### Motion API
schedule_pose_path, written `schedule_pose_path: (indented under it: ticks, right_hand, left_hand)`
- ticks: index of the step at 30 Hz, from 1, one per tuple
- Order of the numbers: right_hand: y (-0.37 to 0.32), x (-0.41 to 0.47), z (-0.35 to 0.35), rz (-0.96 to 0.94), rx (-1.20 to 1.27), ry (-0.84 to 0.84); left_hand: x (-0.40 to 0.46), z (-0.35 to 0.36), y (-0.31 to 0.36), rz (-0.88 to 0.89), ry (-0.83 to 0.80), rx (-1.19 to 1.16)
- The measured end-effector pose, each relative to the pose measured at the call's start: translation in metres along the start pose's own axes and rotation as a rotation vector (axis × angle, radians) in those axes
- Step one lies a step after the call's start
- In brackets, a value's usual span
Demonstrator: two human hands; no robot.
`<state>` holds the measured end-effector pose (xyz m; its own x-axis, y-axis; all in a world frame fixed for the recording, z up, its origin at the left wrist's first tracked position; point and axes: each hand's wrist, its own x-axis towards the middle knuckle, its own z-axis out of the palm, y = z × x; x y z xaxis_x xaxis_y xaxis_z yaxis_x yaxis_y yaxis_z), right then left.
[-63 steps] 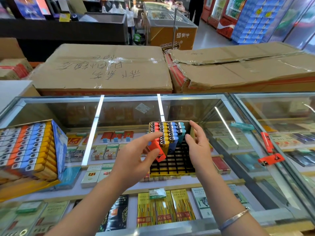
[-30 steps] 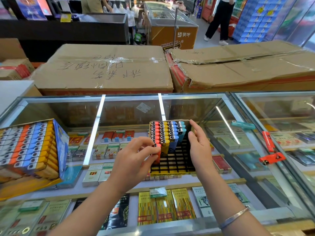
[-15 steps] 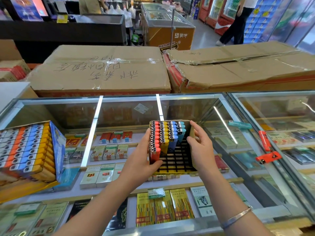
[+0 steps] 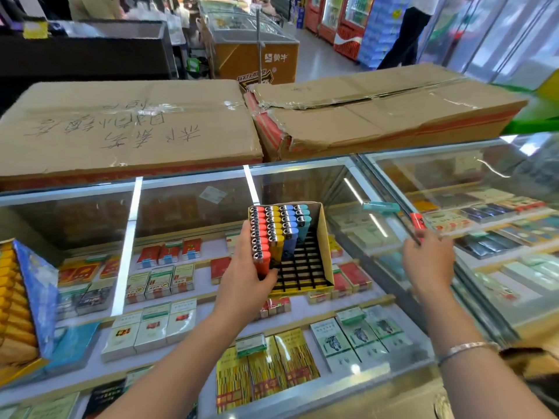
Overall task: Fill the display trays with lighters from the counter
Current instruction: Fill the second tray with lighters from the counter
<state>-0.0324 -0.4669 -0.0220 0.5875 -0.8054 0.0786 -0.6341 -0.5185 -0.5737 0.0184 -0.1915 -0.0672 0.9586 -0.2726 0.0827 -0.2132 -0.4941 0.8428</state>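
A yellow display tray [image 4: 328,261] with a black grid stands on the glass counter [image 4: 187,225]. Its far left part holds columns of red, yellow, blue and teal lighters [image 4: 273,228]. My left hand [image 4: 245,276] grips the tray's left side, the thumb lying against the nearest red lighter. My right hand [image 4: 428,261] is out to the right on the counter, its fingers curled over the lower end of a loose red lighter [image 4: 417,220]. A loose teal lighter [image 4: 381,206] lies further back on the glass.
A full tray of orange, blue and yellow lighters [image 4: 21,297] sits at the counter's left edge. Cigarette packs fill the case under the glass. Two large cardboard boxes [image 4: 127,128] stand behind the counter. A person walks in the aisle at the far right.
My left hand set a red lighter into the tray's left column and now grips the tray. My right hand left the tray's right wall and moved right to the loose red lighter.
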Motion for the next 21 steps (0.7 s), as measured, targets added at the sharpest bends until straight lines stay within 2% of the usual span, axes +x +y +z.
schedule_pose_path:
  ticks: [3,8,17,21]
  right_hand:
    - [0.014,0.005,-0.005,0.024,-0.105,-0.065]
    - [0.015,0.013,-0.010,0.069,-0.143,-0.099]
    - [0.008,0.021,-0.001,0.045,-0.375,-0.249]
    - [0.005,0.030,-0.004,0.003,-0.306,-0.073]
  left_hand:
    - [0.005,0.005,0.003,0.024,0.006,-0.001]
    - [0.004,0.005,0.004,0.028,0.038,-0.004]
    - [0.003,0.003,0.004,0.020,0.038,-0.046]
    - [0.003,0.003,0.004,0.013,0.029,-0.050]
